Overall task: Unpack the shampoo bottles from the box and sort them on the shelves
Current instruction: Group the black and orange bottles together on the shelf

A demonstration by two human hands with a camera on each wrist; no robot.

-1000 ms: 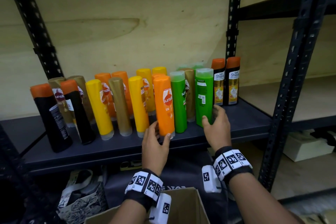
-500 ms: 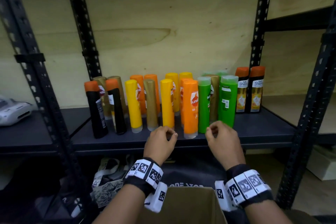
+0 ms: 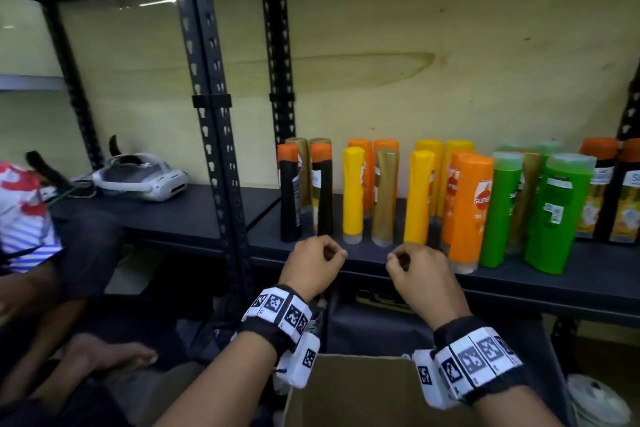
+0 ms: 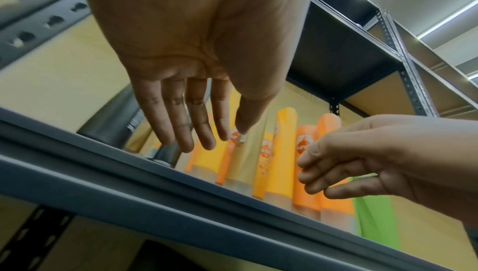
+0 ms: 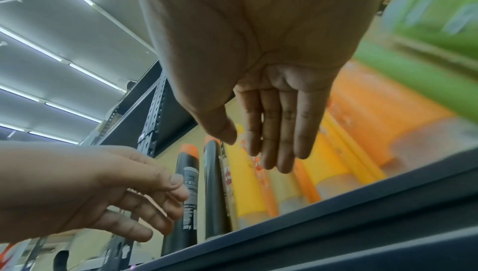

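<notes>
Shampoo bottles (image 3: 467,208) stand upright along the shelf (image 3: 398,253). Our left hand (image 3: 311,265) and right hand (image 3: 420,272) hover before it. Each grip loose, holding nothing.

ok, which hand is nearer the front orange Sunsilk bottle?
Right. The right hand hangs empty in front of the shelf edge, just left of the front orange Sunsilk bottle, not touching it. The left hand is farther left, below the yellow bottle, also empty.

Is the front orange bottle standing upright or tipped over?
Upright. The front orange bottle stands cap-down on the shelf; neither hand touches it.
</notes>
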